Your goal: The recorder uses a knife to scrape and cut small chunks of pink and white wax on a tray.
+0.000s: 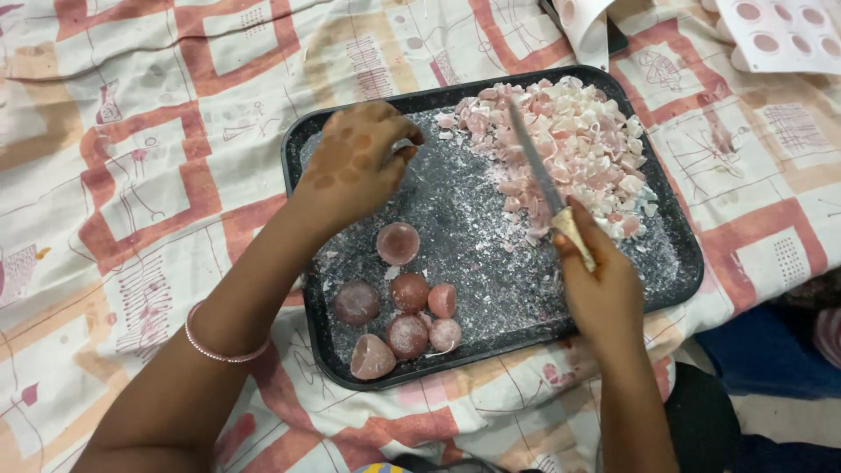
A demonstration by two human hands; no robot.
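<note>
A black tray (298, 153) lies on a patterned cloth. My right hand (600, 293) grips a knife (536, 166) by its pale handle, the blade pointing away into a heap of pink and white chopped pieces (574, 144) at the tray's far right. My left hand (359, 162) hovers over the tray's far left, fingers curled around something small that I cannot make out. Several round pink balls (405, 302) sit near the tray's front left, one cut open. White crumbs dust the tray floor.
The cloth (131, 175) with red and beige squares covers the whole surface. A white mould sheet with round cavities (780, 35) lies at the far right, and a curled white sheet (587, 26) lies behind the tray. Dark blue fabric (762, 359) shows at the right front.
</note>
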